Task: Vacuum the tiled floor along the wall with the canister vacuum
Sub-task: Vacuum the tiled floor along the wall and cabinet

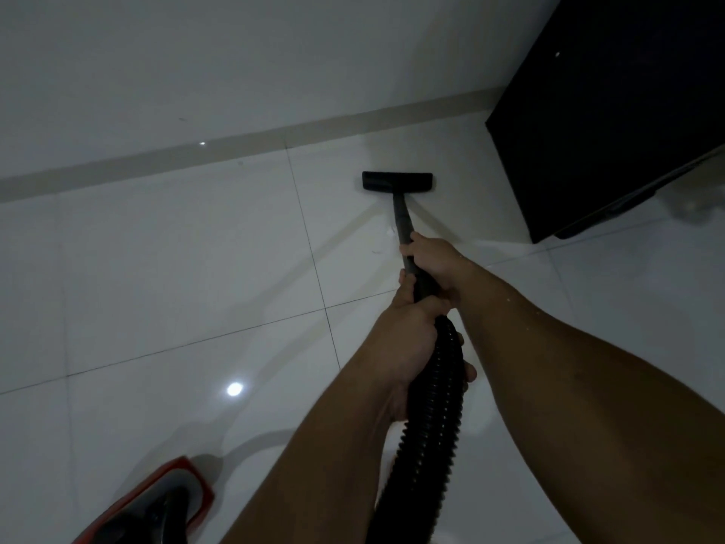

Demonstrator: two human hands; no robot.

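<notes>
A black floor nozzle rests flat on the glossy white tiled floor, a short way from the beige skirting of the white wall. Its dark wand runs back to my hands. My right hand grips the wand higher up, and my left hand grips just behind it, where the black ribbed hose begins. The hose hangs down to the bottom edge. The red and black canister sits on the floor at lower left, partly cut off.
A tall black cabinet stands on the floor at the right, close to the nozzle's right end, with its corner near the wall. A small white speck lies on the tile beside the wand. A ceiling light reflects on the tile at lower left.
</notes>
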